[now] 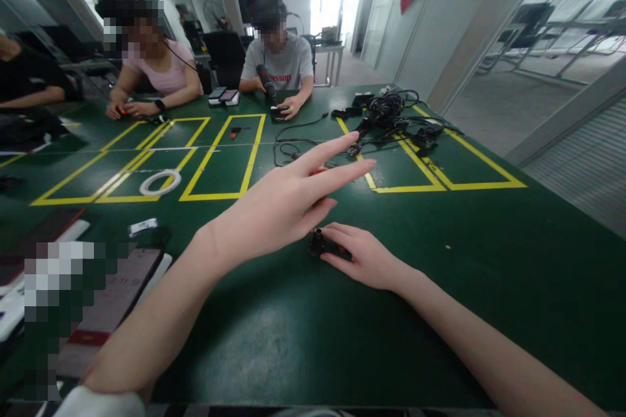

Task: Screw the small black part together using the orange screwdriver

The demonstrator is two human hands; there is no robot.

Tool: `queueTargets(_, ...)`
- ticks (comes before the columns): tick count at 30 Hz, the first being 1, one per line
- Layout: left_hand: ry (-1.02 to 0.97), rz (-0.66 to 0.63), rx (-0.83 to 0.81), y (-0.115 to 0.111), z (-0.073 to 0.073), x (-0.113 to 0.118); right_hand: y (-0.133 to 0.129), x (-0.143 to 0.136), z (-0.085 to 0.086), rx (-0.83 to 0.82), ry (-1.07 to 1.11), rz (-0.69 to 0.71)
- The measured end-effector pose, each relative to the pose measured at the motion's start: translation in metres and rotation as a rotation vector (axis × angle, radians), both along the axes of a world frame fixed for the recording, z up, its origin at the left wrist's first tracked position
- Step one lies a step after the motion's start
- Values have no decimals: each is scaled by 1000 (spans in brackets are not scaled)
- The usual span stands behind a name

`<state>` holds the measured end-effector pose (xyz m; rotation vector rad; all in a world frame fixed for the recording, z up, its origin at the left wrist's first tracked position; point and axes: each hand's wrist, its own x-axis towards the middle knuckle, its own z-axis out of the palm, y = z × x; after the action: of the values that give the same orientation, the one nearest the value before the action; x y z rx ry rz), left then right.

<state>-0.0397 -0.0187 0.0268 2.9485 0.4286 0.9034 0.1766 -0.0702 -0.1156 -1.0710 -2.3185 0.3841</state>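
My left hand (276, 208) is raised over the middle of the green table (489, 287), with two fingers stretched out and spread and another partly bent beneath them. I see nothing held in it. Lower and to its right, my right hand (366, 257) rests at the tabletop, its thumb and fingers closed around a small black object (317, 245). That object has a short upright hollow tube at its left end. The fingers cover much of the rest, so its exact kind cannot be made out.
A tangle of black cables (391, 107) lies at the back right, among yellow tape outlines (405, 189). A white ring (147, 187), a small packet (143, 227) and tablet-like devices (132, 280) lie at left. Several people sit across; one holds a black tool (265, 81).
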Motion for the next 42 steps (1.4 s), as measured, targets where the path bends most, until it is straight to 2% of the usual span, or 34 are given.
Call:
queueTargets(7, -113, 77, 299, 11, -9, 4, -1, 0, -1, -16, 16, -9)
queueTargets(10, -63, 80, 137, 11, -7, 5, 0, 0, -1, -9, 27, 5)
queueTargets(13, -29, -23, -67, 8, -2, 5, 0, 0, 0, -10, 22, 19)
queueTargets(15, -34, -64, -137, 6, 1, 4, 0, 0, 1, -12, 13, 19)
queueTargets(18, -34, -42, -134, 6, 2, 2, 0, 0, 0, -11, 6, 12)
queueTargets(23, -54, 123, 57, 8, -5, 3, 0, 0, 1, -14, 5, 3)
queueTargets(25, -74, 153, 11, 7, -6, 5, 0, 0, 1, -24, 10, 10)
queueTargets(28, -38, 16, -176, 4, 0, 4, 0, 0, 2, -33, 19, 21)
queueTargets(31, 13, -123, -296, 1, 8, 0, 0, 0, 2, -27, 12, 19)
queueTargets(35, 39, -130, -375, -1, 12, -5, 0, 0, 1, -9, -5, 14)
queueTargets(38, 30, -79, -332, 0, 9, -4, -1, 0, -1, 1, 8, 6)
queueTargets(42, 36, 87, -69, 2, 2, 2, -1, 1, -1, -29, 9, -12)
